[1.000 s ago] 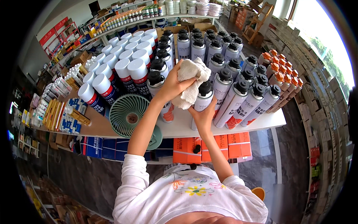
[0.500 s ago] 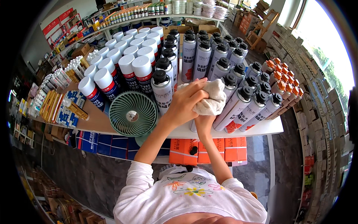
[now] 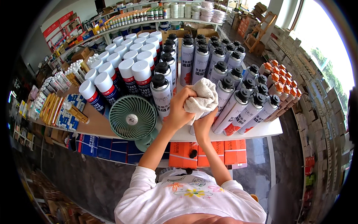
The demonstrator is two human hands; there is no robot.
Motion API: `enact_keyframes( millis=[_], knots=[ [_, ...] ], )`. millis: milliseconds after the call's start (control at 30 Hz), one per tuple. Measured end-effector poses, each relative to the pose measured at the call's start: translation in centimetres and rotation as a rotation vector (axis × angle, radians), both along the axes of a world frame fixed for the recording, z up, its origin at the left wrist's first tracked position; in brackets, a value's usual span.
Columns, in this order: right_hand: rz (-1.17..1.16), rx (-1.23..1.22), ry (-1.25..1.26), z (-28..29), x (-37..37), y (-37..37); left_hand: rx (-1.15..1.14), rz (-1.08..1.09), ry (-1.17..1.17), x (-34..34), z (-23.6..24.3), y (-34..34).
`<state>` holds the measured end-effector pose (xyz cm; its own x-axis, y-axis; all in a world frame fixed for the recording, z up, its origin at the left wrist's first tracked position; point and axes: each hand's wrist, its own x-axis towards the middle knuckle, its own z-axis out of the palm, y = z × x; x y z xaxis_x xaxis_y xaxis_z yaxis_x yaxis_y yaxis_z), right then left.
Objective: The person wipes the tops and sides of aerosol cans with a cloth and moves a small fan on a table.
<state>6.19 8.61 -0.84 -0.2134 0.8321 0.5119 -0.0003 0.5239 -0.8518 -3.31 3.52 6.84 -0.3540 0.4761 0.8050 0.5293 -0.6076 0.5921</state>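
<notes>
My left hand is closed on a bunched cream cloth, pressed over the upper part of a can. Below the cloth my right hand is wrapped round that can, a pale spray can mostly hidden by cloth and fingers. On both sides stand several pale cans with black caps, one just left of my left hand and another right of the cloth. A green desk fan stands left of my left forearm.
White-capped dark blue cans fill the table's left middle. Orange-tipped cans stand at its right end, tubes at its left. Orange boxes lie below the white table edge. A wooden ladder leans at the back right.
The cloth and my left hand have moved slightly left and nearer to me, the cloth turning more upright. My right hand has shifted a little and still grips the can.
</notes>
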Motion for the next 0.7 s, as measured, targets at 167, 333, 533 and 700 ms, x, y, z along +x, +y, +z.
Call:
enact_keyframes(
  millis=[167,333,533,700],
  knots=[
    [-0.044,-0.006,-0.027,-0.4,-0.3,0.1,-0.053,-0.035,-0.131,-0.4,-0.1,0.3],
    [-0.014,-0.041,-0.063,-0.2,0.0,0.0,-0.091,-0.064,-0.339,-0.4,-0.3,0.6],
    [-0.049,0.036,-0.044,-1.0,0.3,0.1,-0.077,-0.082,-0.007,-0.6,0.3,-0.4],
    [-0.056,-0.018,-0.04,-0.5,0.5,0.2,-0.103,-0.055,-0.064,-0.3,0.5,0.6]
  ],
)
